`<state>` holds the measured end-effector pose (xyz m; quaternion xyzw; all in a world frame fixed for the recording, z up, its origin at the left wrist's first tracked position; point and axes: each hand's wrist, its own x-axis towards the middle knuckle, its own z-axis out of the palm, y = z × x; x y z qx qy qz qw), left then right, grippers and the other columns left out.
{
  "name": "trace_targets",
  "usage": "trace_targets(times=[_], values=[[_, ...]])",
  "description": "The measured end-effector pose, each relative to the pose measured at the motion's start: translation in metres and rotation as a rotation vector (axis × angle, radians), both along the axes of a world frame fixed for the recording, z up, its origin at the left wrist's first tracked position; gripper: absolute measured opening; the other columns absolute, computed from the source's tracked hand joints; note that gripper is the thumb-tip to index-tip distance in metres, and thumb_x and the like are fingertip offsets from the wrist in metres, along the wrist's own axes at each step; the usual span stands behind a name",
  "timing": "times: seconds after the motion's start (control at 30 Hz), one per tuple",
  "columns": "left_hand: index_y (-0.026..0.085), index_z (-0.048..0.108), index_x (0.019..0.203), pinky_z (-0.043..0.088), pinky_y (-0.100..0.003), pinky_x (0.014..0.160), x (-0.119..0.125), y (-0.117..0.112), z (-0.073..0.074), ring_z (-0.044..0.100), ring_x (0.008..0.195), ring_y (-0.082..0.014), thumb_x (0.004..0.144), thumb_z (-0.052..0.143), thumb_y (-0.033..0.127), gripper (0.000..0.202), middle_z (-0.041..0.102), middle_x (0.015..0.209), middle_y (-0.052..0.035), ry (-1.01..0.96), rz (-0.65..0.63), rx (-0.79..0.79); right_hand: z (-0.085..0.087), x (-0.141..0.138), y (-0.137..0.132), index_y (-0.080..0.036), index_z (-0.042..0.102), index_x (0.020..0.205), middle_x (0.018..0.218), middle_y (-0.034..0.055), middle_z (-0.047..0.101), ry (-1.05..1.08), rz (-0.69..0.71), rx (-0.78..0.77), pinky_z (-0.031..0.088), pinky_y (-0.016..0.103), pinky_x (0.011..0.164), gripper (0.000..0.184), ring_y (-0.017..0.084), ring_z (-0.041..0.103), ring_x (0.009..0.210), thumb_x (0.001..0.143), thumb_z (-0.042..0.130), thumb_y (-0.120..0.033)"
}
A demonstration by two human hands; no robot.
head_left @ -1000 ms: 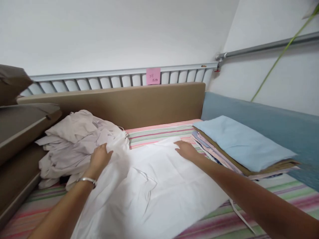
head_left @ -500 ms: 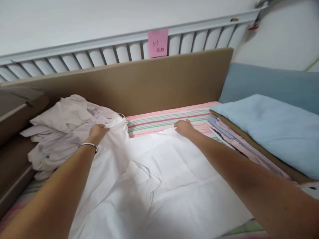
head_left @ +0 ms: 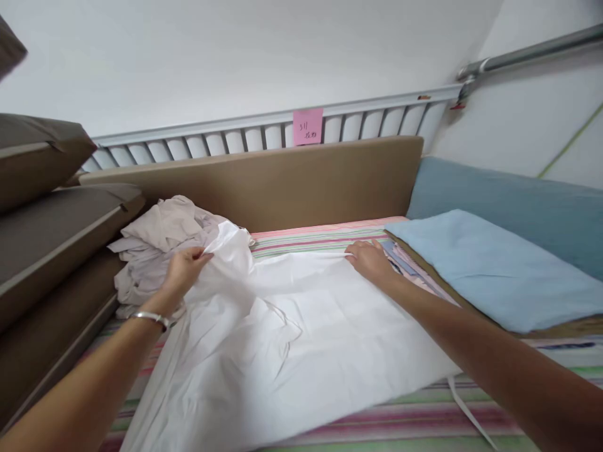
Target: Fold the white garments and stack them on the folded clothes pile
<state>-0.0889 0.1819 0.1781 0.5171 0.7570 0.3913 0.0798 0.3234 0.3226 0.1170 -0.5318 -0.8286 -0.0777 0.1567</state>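
A white cloth with thin ties (head_left: pixel 330 320) lies spread over the striped bedding, creased and bunched on its left side. My left hand (head_left: pixel 185 271), a silver bangle on its wrist, pinches the raised far-left part of the cloth. At the far-right edge, the fingers of my right hand (head_left: pixel 370 258) are closed on the cloth, pulling that edge into a taut line. A loose white strap trails from its near-right corner. Just beyond my left hand sits a crumpled pile of pale beige fabric (head_left: pixel 162 229).
Brown cushions (head_left: pixel 61 220) are stacked at the left. Along the back stands a brown padded board (head_left: pixel 282 188) before a white radiator (head_left: pixel 217 144) bearing a pink note (head_left: pixel 308 127). On the right, a light blue cushion (head_left: pixel 485 263) lies near folded clothes (head_left: pixel 414 267).
My right hand has moved slightly right with the cloth's edge, which now looks tauter. The view has shifted, showing more of the cushions on the left and the bedding in front.
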Motion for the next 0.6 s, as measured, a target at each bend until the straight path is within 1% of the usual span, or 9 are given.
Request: trace_targets(times=[0.07, 0.1, 0.17, 0.23, 0.33, 0.4, 0.47, 0.53, 0.6], values=[[0.017, 0.065, 0.078, 0.042, -0.023, 0.063, 0.012, -0.03, 0.004, 0.053, 0.068, -0.0142, 0.072, 0.052, 0.042, 0.029, 0.06, 0.07, -0.0011, 0.205, -0.045, 0.031, 0.005, 0.009, -0.015, -0.019, 0.064, 0.088, 0.095, 0.0065, 0.065, -0.007, 0.013, 0.01, 0.017, 0.043, 0.099, 0.022, 0.022, 0.053, 0.097, 0.083, 0.042, -0.023], [0.018, 0.064, 0.075, 0.042, -0.024, 0.069, 0.018, -0.047, 0.003, 0.053, 0.072, -0.015, 0.075, 0.05, 0.042, 0.029, 0.06, 0.071, -0.002, 0.306, -0.075, 0.048, 0.006, 0.014, -0.023, -0.02, 0.064, 0.087, 0.094, 0.0061, 0.065, -0.007, 0.017, 0.011, 0.018, 0.043, 0.099, 0.022, 0.021, 0.054, 0.095, 0.084, 0.042, -0.023], [0.019, 0.064, 0.072, 0.041, -0.028, 0.077, 0.034, -0.082, -0.007, 0.054, 0.078, -0.0169, 0.079, 0.046, 0.041, 0.03, 0.061, 0.077, -0.004, 0.449, -0.139, 0.083, 0.002, 0.024, -0.037, -0.02, 0.064, 0.085, 0.094, 0.0053, 0.065, 0.0, 0.027, 0.022, 0.017, 0.042, 0.1, 0.022, 0.021, 0.054, 0.094, 0.083, 0.043, -0.023], [0.02, 0.066, 0.076, 0.04, -0.031, 0.081, 0.049, -0.114, -0.028, 0.054, 0.083, -0.0185, 0.081, 0.045, 0.036, 0.027, 0.063, 0.082, -0.0056, 0.512, -0.196, 0.106, -0.007, 0.034, -0.051, -0.021, 0.064, 0.084, 0.094, 0.0049, 0.064, -0.004, 0.042, 0.032, 0.016, 0.042, 0.1, 0.021, 0.021, 0.053, 0.095, 0.083, 0.043, -0.022], [0.024, 0.068, 0.087, 0.038, -0.036, 0.086, 0.066, -0.151, -0.073, 0.056, 0.083, -0.0193, 0.081, 0.046, 0.026, 0.023, 0.065, 0.083, -0.0056, 0.533, -0.279, 0.058, -0.026, 0.046, -0.067, -0.021, 0.065, 0.081, 0.09, 0.0052, 0.065, -0.048, 0.044, 0.016, 0.018, 0.043, 0.099, 0.021, 0.021, 0.054, 0.092, 0.081, 0.044, -0.018], [0.026, 0.068, 0.09, 0.038, -0.038, 0.087, 0.069, -0.165, -0.101, 0.056, 0.081, -0.0196, 0.079, 0.047, 0.019, 0.024, 0.065, 0.082, -0.0047, 0.52, -0.301, -0.013, -0.036, 0.052, -0.073, -0.02, 0.065, 0.079, 0.087, 0.0052, 0.065, -0.08, 0.039, 0.001, 0.018, 0.044, 0.099, 0.022, 0.021, 0.055, 0.089, 0.079, 0.043, -0.015], [0.026, 0.068, 0.089, 0.039, -0.038, 0.085, 0.066, -0.174, -0.119, 0.057, 0.082, -0.0204, 0.075, 0.047, 0.013, 0.028, 0.065, 0.083, -0.0045, 0.487, -0.276, -0.066, -0.039, 0.056, -0.076, -0.02, 0.065, 0.079, 0.087, 0.0051, 0.065, -0.088, 0.039, 0.007, 0.017, 0.044, 0.1, 0.024, 0.021, 0.055, 0.089, 0.078, 0.042, -0.013], [0.025, 0.067, 0.09, 0.041, -0.038, 0.083, 0.061, -0.179, -0.127, 0.057, 0.085, -0.0213, 0.074, 0.046, 0.013, 0.029, 0.065, 0.085, -0.0053, 0.441, -0.225, -0.087, -0.038, 0.058, -0.077, -0.02, 0.064, 0.081, 0.09, 0.0052, 0.065, -0.077, 0.053, 0.024, 0.018, 0.043, 0.1, 0.026, 0.021, 0.055, 0.091, 0.079, 0.04, -0.012], [0.025, 0.067, 0.091, 0.041, -0.038, 0.083, 0.058, -0.183, -0.129, 0.057, 0.088, -0.022, 0.075, 0.045, 0.014, 0.03, 0.065, 0.087, -0.0059, 0.4, -0.19, -0.112, -0.036, 0.059, -0.077, -0.02, 0.064, 0.085, 0.092, 0.0055, 0.065, -0.066, 0.069, 0.039, 0.019, 0.043, 0.1, 0.028, 0.021, 0.055, 0.093, 0.08, 0.038, -0.013]])
